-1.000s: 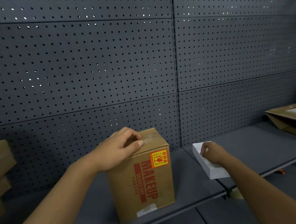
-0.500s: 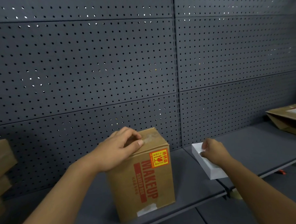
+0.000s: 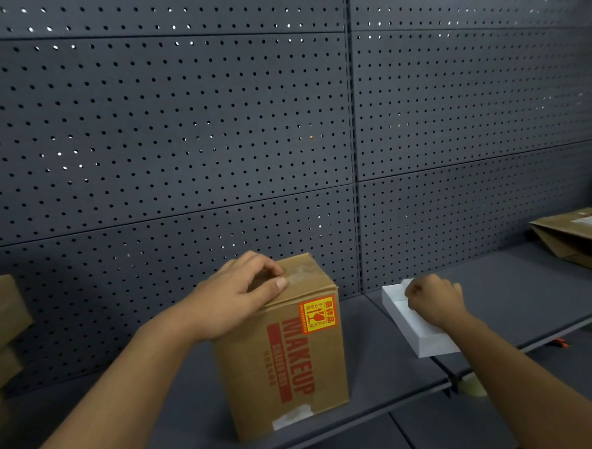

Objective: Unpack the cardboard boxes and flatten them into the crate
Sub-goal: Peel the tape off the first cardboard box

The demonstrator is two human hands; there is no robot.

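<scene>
A brown cardboard box (image 3: 295,365) printed MAKEUP in red, with a yellow fragile sticker, stands upright and taped shut on the dark shelf (image 3: 372,337). My left hand (image 3: 236,296) lies on its top, fingers curled at the clear tape and thumb along the front edge. To the right, a flat white box (image 3: 427,337) lies across the seam between two shelf boards. My right hand (image 3: 432,301) sits on its far end with the fingers curled over it.
A dark pegboard wall (image 3: 282,122) rises behind the shelf. A collapsed brown cardboard box (image 3: 576,240) with a label lies at the far right. Several stacked cardboard boxes (image 3: 1,329) show at the left edge. A lower shelf (image 3: 503,419) sits below.
My right hand has shifted slightly left and back on the white box, nudging it with it. My left hand and the MAKEUP box have not moved.
</scene>
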